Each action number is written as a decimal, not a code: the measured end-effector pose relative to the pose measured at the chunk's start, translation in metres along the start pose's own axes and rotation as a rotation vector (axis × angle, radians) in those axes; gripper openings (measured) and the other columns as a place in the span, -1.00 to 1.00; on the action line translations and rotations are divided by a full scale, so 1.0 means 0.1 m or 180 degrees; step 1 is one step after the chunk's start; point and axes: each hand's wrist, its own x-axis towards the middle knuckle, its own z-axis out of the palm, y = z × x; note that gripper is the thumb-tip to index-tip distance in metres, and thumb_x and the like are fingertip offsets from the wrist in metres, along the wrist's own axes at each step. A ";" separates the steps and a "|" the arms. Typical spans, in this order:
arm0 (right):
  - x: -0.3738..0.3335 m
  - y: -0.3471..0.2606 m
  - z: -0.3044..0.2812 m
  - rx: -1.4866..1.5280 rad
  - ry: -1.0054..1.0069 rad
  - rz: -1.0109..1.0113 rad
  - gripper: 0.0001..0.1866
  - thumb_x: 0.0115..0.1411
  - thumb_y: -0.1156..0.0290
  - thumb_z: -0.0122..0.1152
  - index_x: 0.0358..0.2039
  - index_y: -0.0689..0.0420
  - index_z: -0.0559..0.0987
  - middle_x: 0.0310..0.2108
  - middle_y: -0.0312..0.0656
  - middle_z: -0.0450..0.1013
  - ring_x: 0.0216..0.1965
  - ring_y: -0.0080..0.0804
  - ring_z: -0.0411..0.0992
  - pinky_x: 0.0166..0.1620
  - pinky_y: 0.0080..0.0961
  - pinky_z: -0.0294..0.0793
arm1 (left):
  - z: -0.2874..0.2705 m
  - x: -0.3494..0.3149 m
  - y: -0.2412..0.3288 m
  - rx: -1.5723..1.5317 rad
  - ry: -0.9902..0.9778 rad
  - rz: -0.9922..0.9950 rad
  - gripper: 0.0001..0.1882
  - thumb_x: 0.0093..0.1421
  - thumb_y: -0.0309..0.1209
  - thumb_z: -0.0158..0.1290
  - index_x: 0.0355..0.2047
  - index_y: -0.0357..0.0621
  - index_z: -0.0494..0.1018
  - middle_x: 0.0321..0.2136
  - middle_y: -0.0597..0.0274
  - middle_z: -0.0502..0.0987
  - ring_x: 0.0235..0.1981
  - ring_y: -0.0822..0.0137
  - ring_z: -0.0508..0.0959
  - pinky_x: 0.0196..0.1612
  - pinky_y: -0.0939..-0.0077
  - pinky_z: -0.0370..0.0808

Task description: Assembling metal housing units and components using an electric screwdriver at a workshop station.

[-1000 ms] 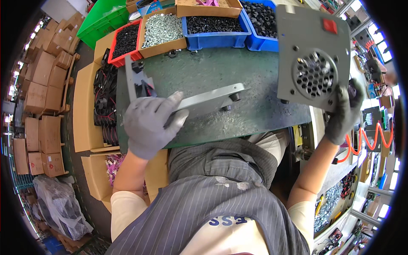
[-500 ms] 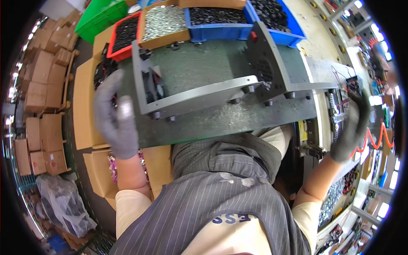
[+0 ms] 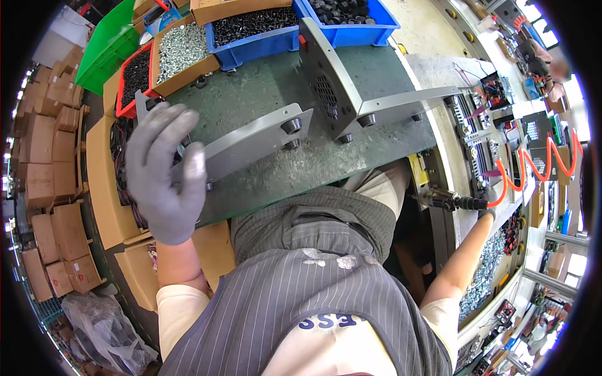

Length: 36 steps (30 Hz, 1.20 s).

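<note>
Your left hand (image 3: 164,172), in a grey glove, hovers with fingers spread over the left end of the grey metal case (image 3: 276,135); it clamps on nothing. The case lies on its side on the green bench mat (image 3: 251,88), with its vented end panel (image 3: 326,81) standing up near the middle and its black rubber feet (image 3: 291,127) facing you. Your right hand (image 3: 486,210) reaches low at the right edge of the bench, at the black power screwdriver (image 3: 448,200) on its orange coiled hose (image 3: 533,169). The hand is mostly hidden there, so whether it has closed on the tool cannot be told.

Press your left palm flat on the near panel before bringing the tool over, so the case does not rock on its edge. Keep the hose clear of the feet. Take screws from the brown tray of silver screws (image 3: 182,53) behind the case, beside the blue bins (image 3: 254,41).
</note>
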 end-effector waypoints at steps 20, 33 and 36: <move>-2.27 -1.77 0.22 -0.0041 0.1566 -0.4262 -0.72 0.16 0.42 0.01 -0.21 0.34 0.52 -0.32 -0.01 0.52 -0.40 -0.38 0.50 -0.40 -0.64 0.45 | 0.18 -0.08 0.03 0.1089 -0.1454 0.0438 -0.56 0.09 -0.19 0.04 0.00 0.07 0.37 -0.50 0.28 0.41 -0.46 0.26 0.44 -0.45 0.36 0.40; -2.96 -2.68 3.23 -0.3728 -0.1109 -0.4254 -0.68 0.07 0.34 0.01 -0.14 0.11 0.48 -0.54 -0.11 0.51 -0.52 -0.18 0.51 -0.42 -0.24 0.51 | -0.25 -0.20 -0.08 0.0820 -0.1759 0.0071 -0.59 0.05 -0.27 0.07 -0.04 0.01 0.42 -0.52 0.20 0.40 -0.46 0.18 0.44 -0.39 0.32 0.37; -2.95 -2.57 3.40 -0.3105 -0.1313 -0.4446 -0.66 0.08 0.33 0.00 -0.12 0.13 0.46 -0.53 -0.08 0.51 -0.49 -0.14 0.51 -0.39 -0.24 0.51 | -0.15 -0.17 -0.11 0.0787 -0.1652 0.0378 -0.60 0.06 -0.29 0.06 -0.06 -0.03 0.40 -0.51 0.25 0.42 -0.49 0.23 0.44 -0.45 0.34 0.39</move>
